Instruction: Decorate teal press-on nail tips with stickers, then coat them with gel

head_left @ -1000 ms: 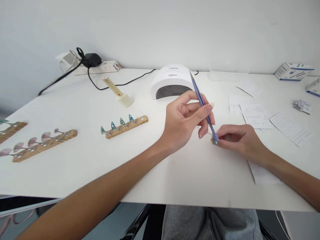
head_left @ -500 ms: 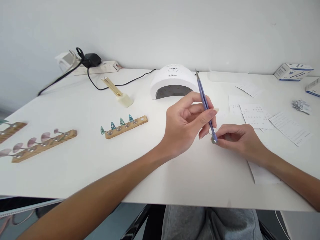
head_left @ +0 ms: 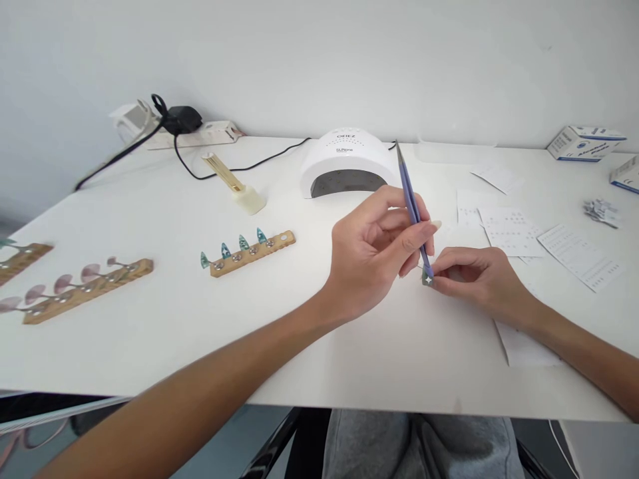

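While the broad end of my purple tweezers [head_left: 406, 176] meets the small green nail piece [head_left: 428, 280], hazards as follows: an off-centre push, which might skew the white star on its face if that is not fast; a slack pinch, which might let the piece twist or drop to the white table [head_left: 349, 359]; a stray fingertip, which might mar the surface. Item, left hand [head_left: 377, 249]: wrist raised, thumb and fingers closed pen-fashion about the tweezers, narrow end upward; whether their two arms are squeezed together, I cannot tell. Item, right hand [head_left: 479, 276]: low over the table, thumb and forefinger pinching the nail piece at its right edge, before and to the right of the white lamp [head_left: 344, 150].
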The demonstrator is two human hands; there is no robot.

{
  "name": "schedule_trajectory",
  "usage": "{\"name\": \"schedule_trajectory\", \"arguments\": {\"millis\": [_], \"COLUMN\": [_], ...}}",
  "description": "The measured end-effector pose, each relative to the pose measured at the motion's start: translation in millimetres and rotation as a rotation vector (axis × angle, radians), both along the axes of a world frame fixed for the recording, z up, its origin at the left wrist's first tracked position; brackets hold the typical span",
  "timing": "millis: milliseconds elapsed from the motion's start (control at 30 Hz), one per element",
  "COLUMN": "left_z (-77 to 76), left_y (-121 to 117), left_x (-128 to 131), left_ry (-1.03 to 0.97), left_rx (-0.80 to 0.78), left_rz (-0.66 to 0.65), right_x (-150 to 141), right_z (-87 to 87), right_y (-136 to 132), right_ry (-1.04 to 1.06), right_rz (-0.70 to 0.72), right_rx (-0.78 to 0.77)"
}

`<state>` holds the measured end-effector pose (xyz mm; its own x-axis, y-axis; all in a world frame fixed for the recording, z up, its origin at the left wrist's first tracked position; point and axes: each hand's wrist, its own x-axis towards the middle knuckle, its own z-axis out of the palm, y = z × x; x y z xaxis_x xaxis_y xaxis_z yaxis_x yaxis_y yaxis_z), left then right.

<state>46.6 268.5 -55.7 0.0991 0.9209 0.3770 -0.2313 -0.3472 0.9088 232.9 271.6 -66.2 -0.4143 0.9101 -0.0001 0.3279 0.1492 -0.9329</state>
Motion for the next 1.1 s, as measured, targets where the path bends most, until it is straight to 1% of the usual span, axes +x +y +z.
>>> {"name": "schedule_trajectory", "arguments": {"millis": [67, 233, 333, 467, 700, 1100], "left_z": [0.9, 1.9, 1.3, 1.2, -0.9, -1.6], "left_y": [0.5, 2.9, 3.0, 1.7, 3.9, -2.2], "left_x": [-0.8, -3.1, -2.8, -2.2, -2.1, 2.7], "left_ry": [-0.015, -0.026, 0.003, -0.011, -0.076, -0.053], "left_rx": [-0.004, -0.035, -0.037, -0.021, 0.023, 0.075], "left_rz": [0.005, -0.056, -0.038, 0.002, -0.081, -0.099], "right_x": [0.3, 0.7, 0.6, 1.2, 2.6, 3.1], "right_z": [-1.2, -0.6, 0.5, -0.2, -1.2, 0.9], "right_y": [0.3, -0.7, -0.9, 0.0, 0.7, -0.5], "right_ry": [0.021, 0.022, 0.015, 0.01, 0.046, 0.018], "right_rz": [0.005, 0.01, 0.004, -0.005, 0.012, -0.009], "right_rx": [-0.007, -0.032, -0.024, -0.031, -0.063, -0.084]}}
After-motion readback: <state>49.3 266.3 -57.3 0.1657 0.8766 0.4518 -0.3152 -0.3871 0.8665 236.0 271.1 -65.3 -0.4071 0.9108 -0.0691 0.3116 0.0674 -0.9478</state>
